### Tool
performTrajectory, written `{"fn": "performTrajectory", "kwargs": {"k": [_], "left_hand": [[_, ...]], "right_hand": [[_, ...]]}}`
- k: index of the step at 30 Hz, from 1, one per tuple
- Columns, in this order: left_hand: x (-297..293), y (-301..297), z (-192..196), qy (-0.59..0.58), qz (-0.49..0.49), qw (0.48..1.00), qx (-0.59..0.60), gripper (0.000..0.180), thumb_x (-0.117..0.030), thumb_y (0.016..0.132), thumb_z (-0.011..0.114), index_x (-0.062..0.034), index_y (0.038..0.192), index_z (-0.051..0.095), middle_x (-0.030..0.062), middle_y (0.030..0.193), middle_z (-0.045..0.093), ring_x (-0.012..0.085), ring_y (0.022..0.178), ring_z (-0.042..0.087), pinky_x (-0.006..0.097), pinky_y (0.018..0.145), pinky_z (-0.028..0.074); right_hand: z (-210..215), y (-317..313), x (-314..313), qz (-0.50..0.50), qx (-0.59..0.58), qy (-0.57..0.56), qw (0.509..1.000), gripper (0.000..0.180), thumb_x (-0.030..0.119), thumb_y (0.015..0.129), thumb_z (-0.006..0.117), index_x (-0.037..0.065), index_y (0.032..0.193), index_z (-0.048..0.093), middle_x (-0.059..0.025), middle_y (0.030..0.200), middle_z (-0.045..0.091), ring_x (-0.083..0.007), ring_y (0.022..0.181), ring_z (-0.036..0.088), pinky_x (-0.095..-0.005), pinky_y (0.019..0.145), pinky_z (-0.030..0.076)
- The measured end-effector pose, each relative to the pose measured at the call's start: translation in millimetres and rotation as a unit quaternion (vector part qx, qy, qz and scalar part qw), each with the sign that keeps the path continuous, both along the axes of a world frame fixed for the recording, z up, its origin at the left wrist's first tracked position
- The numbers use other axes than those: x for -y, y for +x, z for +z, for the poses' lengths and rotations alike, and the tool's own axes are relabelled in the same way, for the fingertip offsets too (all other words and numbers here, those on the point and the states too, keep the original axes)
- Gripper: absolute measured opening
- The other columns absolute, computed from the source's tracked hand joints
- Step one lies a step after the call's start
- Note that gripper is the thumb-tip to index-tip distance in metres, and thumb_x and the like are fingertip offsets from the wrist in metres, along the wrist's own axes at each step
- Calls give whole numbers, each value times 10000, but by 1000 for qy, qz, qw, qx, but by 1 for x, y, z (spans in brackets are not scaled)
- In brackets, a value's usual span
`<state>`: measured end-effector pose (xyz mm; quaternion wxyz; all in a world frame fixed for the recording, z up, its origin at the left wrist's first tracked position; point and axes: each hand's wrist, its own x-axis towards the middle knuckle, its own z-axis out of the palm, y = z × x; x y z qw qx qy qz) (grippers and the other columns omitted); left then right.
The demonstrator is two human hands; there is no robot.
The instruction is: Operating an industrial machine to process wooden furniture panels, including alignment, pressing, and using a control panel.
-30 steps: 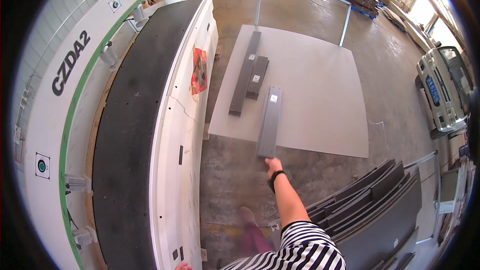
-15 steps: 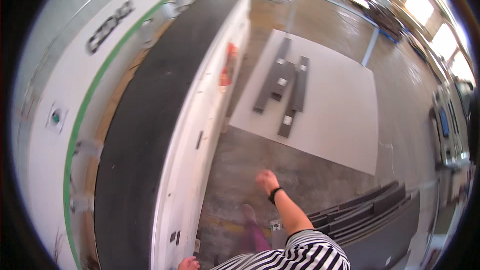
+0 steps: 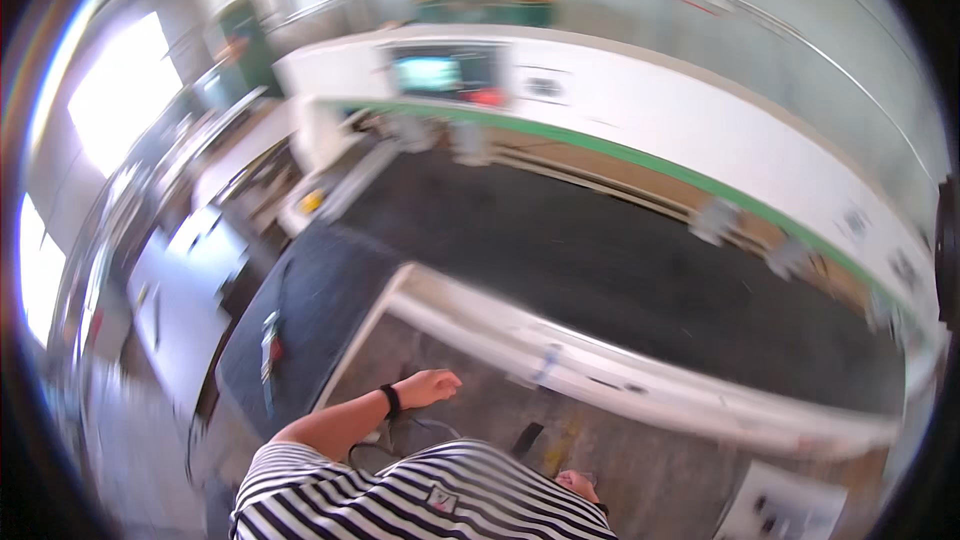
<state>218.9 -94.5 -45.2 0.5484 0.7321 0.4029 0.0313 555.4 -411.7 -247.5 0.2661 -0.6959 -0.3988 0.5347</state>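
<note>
the long black conveyor belt (image 3: 620,260) of the white, green-striped machine (image 3: 700,140) runs left to right across the view, just beyond both hands. the left hand (image 3: 430,387), black band on its wrist, hangs loosely open and empty, nearer its white edge (image 3: 600,365). the right hand (image 3: 578,484) peeks past the striped shirt (image 3: 400,500); i cannot tell its grip.

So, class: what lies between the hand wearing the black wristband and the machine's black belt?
In the head view, a strip of bare concrete floor and then the machine's white side rail separate the hand from the black belt.
</note>
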Motion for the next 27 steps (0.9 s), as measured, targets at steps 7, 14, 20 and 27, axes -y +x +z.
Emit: {"fn": "performTrajectory", "kwargs": {"k": [7, 14, 20, 27], "left_hand": [[88, -190, -29, 28, 217, 974, -62, 301, -226, 957, 539, -58, 1203, 578, 77, 1086, 653, 202, 1046, 598, 355, 908, 462], [229, -195, -37, -25, 583, 812, 26, 320, -241, 942, 546, -70, 1211, 581, 91, 1084, 655, 198, 1014, 602, 342, 889, 469], [337, -121, -46, -96, 817, 536, 190, 381, -284, 954, 575, -45, 1249, 547, 68, 1037, 644, 129, 935, 615, 283, 802, 503], [430, -89, -57, 116, 964, 214, -106, 258, -181, 863, 650, -28, 1069, 622, 108, 935, 684, 172, 854, 655, 316, 773, 525]], "right_hand": [[107, -79, -199, 297, 147, 9, 943, 384, 325, 846, 575, 33, 1087, 638, -220, 1010, 671, -360, 987, 643, -412, 865, 496], [107, -163, -340, 576, 76, 69, 811, 352, 281, 881, 601, 17, 1112, 629, -170, 985, 695, -248, 907, 680, -355, 823, 519], [132, -270, -393, 711, -2, 40, 702, 232, 141, 901, 606, 2, 1087, 618, -83, 917, 684, -151, 818, 642, -290, 754, 516], [167, -402, -325, 795, -109, -55, 594, 197, 142, 929, 606, 7, 1073, 602, -55, 949, 656, -110, 803, 616, -243, 725, 505]]}}
